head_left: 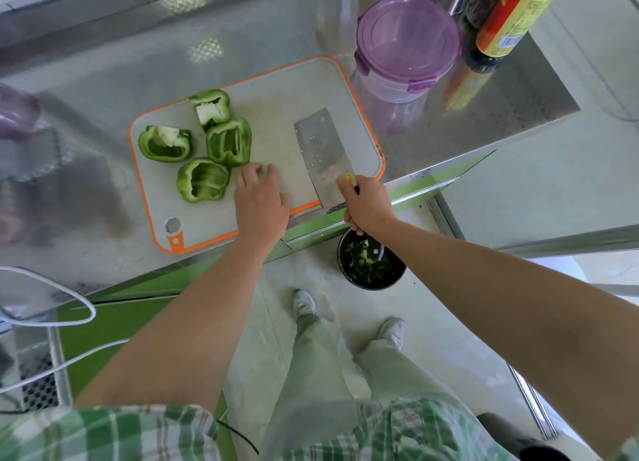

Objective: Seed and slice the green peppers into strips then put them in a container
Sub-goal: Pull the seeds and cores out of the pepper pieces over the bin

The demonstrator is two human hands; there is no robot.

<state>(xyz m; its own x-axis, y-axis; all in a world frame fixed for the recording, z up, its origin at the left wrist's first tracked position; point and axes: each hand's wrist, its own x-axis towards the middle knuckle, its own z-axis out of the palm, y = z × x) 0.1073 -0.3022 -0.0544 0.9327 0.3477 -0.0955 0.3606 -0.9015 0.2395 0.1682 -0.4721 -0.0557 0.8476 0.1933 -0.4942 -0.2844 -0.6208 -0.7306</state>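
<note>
cleaver handle hidden inside gripping right hand; blade overhangs board near edge. left hand, fingers relaxed, rests on bare board centre beside four cut peppers. container past far corner.

1. The left half of the cutting board is crowded. Four pepper pieces sit bunched close, with only thin gaps between them.
2. The strip of board between the peppers and the cleaver is bare, though the left hand rests at its near end.
3. The cleaver lies flat along the board's right side, with the right hand gripping its handle at the near edge, so that side is blocked.
4. A lidded container stands just off the far right corner, with bottles right behind it.
5. The surface beyond the board's far left is open steel.
6. A bin sits on the floor below the right hand.
</note>
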